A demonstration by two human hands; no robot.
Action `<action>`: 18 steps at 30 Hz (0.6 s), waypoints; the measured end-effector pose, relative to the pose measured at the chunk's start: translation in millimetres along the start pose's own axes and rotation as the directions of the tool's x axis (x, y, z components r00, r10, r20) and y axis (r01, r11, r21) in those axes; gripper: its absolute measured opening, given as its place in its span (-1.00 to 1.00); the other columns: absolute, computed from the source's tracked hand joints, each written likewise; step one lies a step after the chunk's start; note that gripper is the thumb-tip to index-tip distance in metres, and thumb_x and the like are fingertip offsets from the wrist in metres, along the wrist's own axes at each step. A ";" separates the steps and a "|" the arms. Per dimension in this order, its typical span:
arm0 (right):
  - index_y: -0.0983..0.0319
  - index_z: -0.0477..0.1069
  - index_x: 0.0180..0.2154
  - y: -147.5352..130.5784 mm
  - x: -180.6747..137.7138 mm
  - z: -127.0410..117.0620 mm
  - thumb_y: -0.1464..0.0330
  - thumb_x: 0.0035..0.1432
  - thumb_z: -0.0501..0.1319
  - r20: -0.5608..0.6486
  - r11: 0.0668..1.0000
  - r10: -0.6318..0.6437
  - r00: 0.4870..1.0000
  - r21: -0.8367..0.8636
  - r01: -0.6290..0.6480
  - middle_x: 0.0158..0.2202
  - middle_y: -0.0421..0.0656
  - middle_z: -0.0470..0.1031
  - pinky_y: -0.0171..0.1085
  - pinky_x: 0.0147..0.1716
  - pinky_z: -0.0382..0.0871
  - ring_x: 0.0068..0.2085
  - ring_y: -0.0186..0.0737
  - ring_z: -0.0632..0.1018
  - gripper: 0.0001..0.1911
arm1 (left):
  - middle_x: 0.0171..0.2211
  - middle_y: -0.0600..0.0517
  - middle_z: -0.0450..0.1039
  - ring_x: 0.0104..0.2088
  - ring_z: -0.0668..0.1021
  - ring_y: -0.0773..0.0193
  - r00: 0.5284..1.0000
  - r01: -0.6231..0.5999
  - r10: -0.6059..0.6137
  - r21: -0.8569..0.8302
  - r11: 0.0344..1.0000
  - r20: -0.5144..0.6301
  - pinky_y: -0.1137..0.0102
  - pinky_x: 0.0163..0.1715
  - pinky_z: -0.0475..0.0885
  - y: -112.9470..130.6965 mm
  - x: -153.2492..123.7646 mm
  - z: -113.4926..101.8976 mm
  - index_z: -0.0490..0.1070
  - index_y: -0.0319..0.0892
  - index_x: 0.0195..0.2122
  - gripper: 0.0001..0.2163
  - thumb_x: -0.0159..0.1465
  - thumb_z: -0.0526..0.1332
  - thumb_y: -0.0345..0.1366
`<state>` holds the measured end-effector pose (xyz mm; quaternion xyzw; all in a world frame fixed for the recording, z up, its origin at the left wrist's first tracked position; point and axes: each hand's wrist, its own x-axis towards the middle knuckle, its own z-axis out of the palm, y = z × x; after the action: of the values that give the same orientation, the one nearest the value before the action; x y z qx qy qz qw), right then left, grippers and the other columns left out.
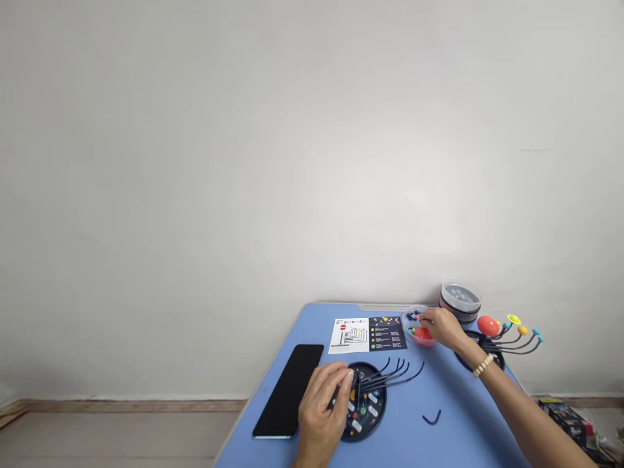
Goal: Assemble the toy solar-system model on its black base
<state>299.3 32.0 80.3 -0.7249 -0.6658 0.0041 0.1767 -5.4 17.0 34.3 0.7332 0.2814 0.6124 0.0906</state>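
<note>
My left hand [322,408] is beside a round black base [366,426] printed with planets and labels. Its thumb and fingertips are pinched together near the upright post [357,393]; whatever they hold is hidden. Several thin curved black arms [390,378] fan out rightward from the post, with no balls on their ends. My right hand [442,327] reaches into a clear plastic container [405,320], fingers closed downward over its contents. In the container lie a red ball [422,334] and small black parts [413,315]. I cannot make out what the right fingertips grip.
A printed instruction sheet [368,335] lies behind the base. To the left rests a black phone [288,391]. A bent black rod [431,418] lies at front right. Beyond my right forearm stand a model with colored balls [487,326] and stacked round containers [459,299].
</note>
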 end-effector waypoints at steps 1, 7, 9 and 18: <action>0.22 0.53 -0.34 -0.4 9.2 1.2 0.41 0.28 0.14 0.029 0.999 0.020 0.999 -0.029 -0.019 -0.28 -0.12 0.59 -0.26 -0.19 0.38 -0.22 -0.20 0.56 -0.80 | -0.32 -0.03 0.55 -0.27 0.58 0.20 0.999 -0.037 0.037 0.010 0.999 -0.006 0.35 -0.25 0.55 0.0 -0.2 -0.4 0.52 -0.12 -0.30 -0.87 0.32 0.19 -0.40; 0.21 0.41 0.00 -6.3 41.0 16.0 0.25 0.31 0.20 0.172 0.976 0.122 0.978 -0.198 -0.087 0.01 -0.09 0.47 -0.09 -0.11 0.48 -0.09 -0.17 0.54 -0.72 | -0.29 -0.03 0.54 -0.24 0.58 0.20 0.997 -0.078 0.078 0.039 0.996 0.010 0.35 -0.24 0.54 -0.8 0.4 0.6 0.50 -0.11 -0.19 -0.84 0.32 0.16 -0.45; 0.21 0.39 0.02 -8.0 45.4 22.4 0.25 0.30 0.20 0.207 0.968 0.142 0.968 -0.235 -0.091 0.03 -0.08 0.46 -0.08 -0.10 0.48 -0.07 -0.15 0.54 -0.71 | -0.29 -0.03 0.54 -0.26 0.58 0.20 0.996 -0.089 0.089 0.034 0.995 0.003 0.37 -0.25 0.53 -0.1 1.4 0.5 0.50 -0.11 -0.19 -0.84 0.31 0.16 -0.46; 0.23 0.38 0.04 -8.8 53.6 26.3 0.25 0.29 0.22 0.271 0.966 0.142 0.952 -0.248 -0.074 0.04 -0.06 0.45 -0.07 -0.10 0.48 -0.06 -0.13 0.54 -0.67 | -0.28 -0.03 0.54 -0.25 0.59 0.20 0.994 -0.109 0.109 0.012 0.994 0.018 0.37 -0.23 0.53 1.5 0.5 -0.1 0.50 -0.12 -0.17 -0.80 0.30 0.16 -0.51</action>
<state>290.6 90.8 70.2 -0.7680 -0.6391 0.0399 -0.0088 -5.1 16.1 35.5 0.7535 0.2439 0.6081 0.0547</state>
